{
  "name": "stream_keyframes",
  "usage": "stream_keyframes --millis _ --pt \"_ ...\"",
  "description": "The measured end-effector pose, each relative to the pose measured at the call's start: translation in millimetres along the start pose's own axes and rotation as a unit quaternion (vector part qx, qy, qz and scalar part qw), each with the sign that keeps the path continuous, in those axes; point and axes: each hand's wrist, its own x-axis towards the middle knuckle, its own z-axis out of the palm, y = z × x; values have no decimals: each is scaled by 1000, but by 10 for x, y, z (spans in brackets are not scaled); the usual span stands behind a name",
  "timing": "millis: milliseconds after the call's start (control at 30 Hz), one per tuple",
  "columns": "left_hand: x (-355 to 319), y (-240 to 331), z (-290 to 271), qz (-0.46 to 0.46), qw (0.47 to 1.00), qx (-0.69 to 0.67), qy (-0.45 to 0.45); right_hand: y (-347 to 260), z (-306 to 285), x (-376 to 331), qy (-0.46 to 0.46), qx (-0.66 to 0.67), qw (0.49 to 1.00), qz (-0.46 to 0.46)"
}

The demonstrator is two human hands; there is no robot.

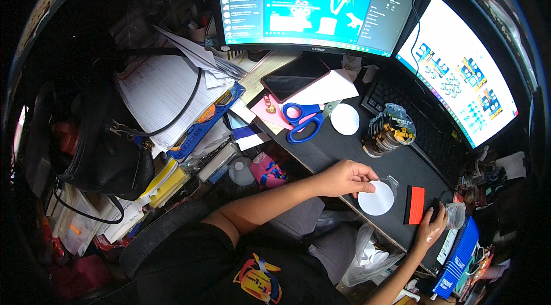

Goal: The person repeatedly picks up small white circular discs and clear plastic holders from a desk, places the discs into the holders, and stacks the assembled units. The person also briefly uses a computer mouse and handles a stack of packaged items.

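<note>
My left hand [351, 179] pinches the edge of a white round disc [376, 199] between thumb and fingers, just above the desk. A clear plastic tab [393, 180] sticks out behind the disc. At the right, my right hand [431, 226] curls over a dark computer mouse [439, 200], mostly covered by the fingers. Beside that hand lies a red and black flat scraper [415, 206]. Farther back on the desk is a second white disc [345, 119]. Next to it stands a stack of round printed tags [388, 131] with clear tabs.
Blue-handled scissors [304, 123] and a phone [295, 77] lie at the back left. Two lit monitors [321, 9] and a keyboard [427, 127] line the far side. A clear stack of round pieces [455, 215] and a blue box [457, 259] sit right; a plastic bag [367, 256] hangs below the edge.
</note>
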Motion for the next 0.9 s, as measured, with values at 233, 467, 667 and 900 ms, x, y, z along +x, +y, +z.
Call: stream_keyframes --millis 233,467,667,900 --pt "6 -3 4 8 1000 6 0 7 4 -1 -1 -14 1000 14" --pt "-3 10 2 7 1000 3 1 22 18 -5 9 -14 1000 7" --pt "0 -1 2 7 1000 6 1 44 27 -3 17 -9 1000 -13" --pt "4 -20 -18 -8 1000 13 -10 49 33 -10 16 -13 1000 -10"
